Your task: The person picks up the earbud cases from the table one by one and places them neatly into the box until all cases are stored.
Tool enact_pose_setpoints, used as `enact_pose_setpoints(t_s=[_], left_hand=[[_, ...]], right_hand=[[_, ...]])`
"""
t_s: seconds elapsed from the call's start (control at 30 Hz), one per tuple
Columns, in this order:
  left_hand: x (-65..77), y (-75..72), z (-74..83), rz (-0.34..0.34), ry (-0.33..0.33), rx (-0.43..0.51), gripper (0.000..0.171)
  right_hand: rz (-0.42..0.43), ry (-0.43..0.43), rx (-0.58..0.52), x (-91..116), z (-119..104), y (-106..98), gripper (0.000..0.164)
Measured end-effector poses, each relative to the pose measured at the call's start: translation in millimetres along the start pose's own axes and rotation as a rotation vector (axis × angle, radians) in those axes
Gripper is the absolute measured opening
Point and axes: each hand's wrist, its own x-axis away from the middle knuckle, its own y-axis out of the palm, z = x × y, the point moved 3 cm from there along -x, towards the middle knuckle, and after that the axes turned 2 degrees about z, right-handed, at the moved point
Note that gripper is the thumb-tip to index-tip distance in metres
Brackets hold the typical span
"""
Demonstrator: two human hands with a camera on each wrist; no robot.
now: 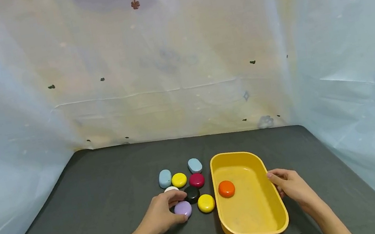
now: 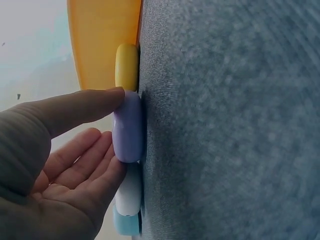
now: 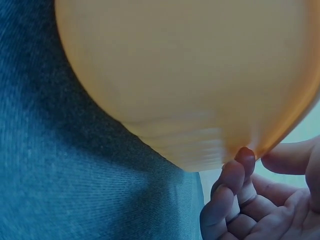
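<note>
My left hand (image 1: 160, 215) pinches a smooth, rounded lilac piece (image 1: 183, 209) between thumb and index finger. In the left wrist view, the lilac piece (image 2: 128, 127) stands close against the dark cloth, thumb and fingertip at opposite edges. Around it lie a black piece (image 1: 192, 194), a yellow piece (image 1: 206, 203) and a white piece (image 1: 170, 188), the last partly hidden behind the fingers. With thumb and fingers, my right hand (image 1: 290, 184) grips the right rim of a yellow plastic tub (image 1: 253, 221). An orange piece (image 1: 226, 189) rests inside the tub, toward its left wall.
Farther back are two light blue pieces, one on the left (image 1: 165, 178) and one near the tub (image 1: 195, 165). Another yellow piece (image 1: 179, 180) and a dark red piece (image 1: 196, 180) lie between them. Pale patterned sheeting (image 1: 179, 110) walls the dark grey table (image 1: 114, 165).
</note>
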Motion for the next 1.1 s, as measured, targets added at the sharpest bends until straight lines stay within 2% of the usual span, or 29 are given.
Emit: enact_pose_setpoints(t_s=[0.27,0.73,1.1], left_hand=[[0.1,-0.6,-0.2,0.008,0.002,-0.003,0.051],[1.2,-1.8,1.7,-0.027,-0.023,0.011,0.055],[4.2,0.2,2.3,-0.032,-0.008,0.01,0.059]], right_hand=[[0.007,-0.007,0.008,-0.1,-0.4,-0.6,0.039],[0.014,-0.012,0.013,0.3,-0.9,-0.1,0.038],[0.007,0.002,0.009,0.5,-0.9,0.0,0.039]])
